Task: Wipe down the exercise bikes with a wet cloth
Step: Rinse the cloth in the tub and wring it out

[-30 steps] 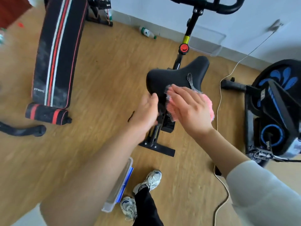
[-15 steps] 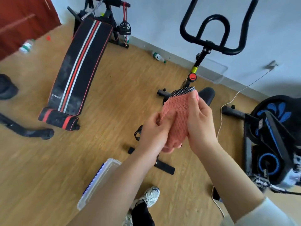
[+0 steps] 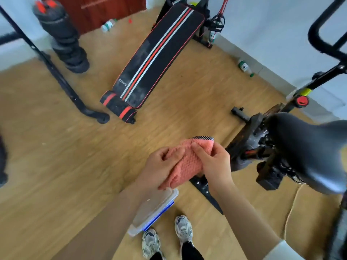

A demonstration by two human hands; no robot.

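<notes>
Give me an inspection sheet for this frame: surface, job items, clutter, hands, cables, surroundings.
Surface: light wood-plank floor.
Job's things: pink knitted cloth held in the air, off the bike; black padded bike saddle to its right, untouched.
Clutter: clear plastic lidded box with blue trim by the feet; white plastic bottle with green cap near the wall.
Hands: left hand and right hand both grip the cloth.
Cables: beige cord loose on the floor beside the bike.
Surroundings: black sit-up bench with red and white stripes; white wall.
</notes>
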